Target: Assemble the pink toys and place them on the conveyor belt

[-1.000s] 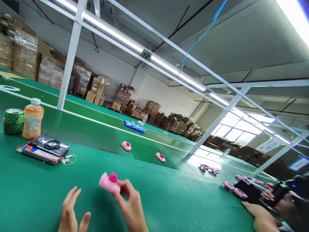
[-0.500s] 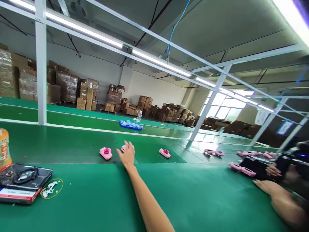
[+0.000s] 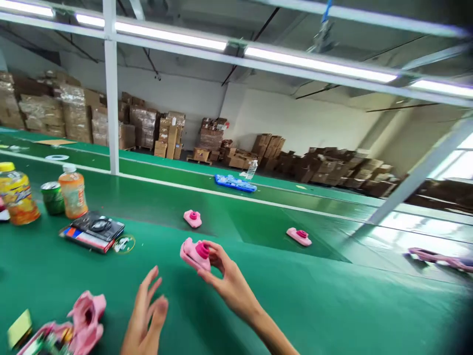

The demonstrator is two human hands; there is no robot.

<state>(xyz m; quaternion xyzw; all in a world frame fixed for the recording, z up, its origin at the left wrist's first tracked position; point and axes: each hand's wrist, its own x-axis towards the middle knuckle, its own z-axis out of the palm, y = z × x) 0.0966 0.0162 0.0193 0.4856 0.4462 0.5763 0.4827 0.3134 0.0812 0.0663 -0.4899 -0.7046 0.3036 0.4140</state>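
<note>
A pink toy camera body with a magenta lens ring [image 3: 195,252] is pinched between the thumb and fingers of my right hand [image 3: 231,278], raised over the green bench. To its lower left, my left hand [image 3: 144,313] is held up with fingers apart, touching nothing. Two similar pink camera bodies lie on the belt beyond: one [image 3: 192,218] behind the held one, another [image 3: 299,236] farther right. At the lower left are opened pink shells [image 3: 86,320] with green circuit parts among them, partly cut off by the frame.
On the left stand a yellow-capped bottle [image 3: 18,195], a green can [image 3: 52,198] and an orange bottle [image 3: 73,192]. A black tray with a cable [image 3: 98,224] lies near a yellow rubber band [image 3: 129,244]. Across the belt sits a blue tray [image 3: 235,183]; white posts [image 3: 111,98] rise from the line.
My right hand has taken a pink camera body from the belt and brought it nearer. My left hand has come into view. The view has swung left; the co-worker's hands are out of sight.
</note>
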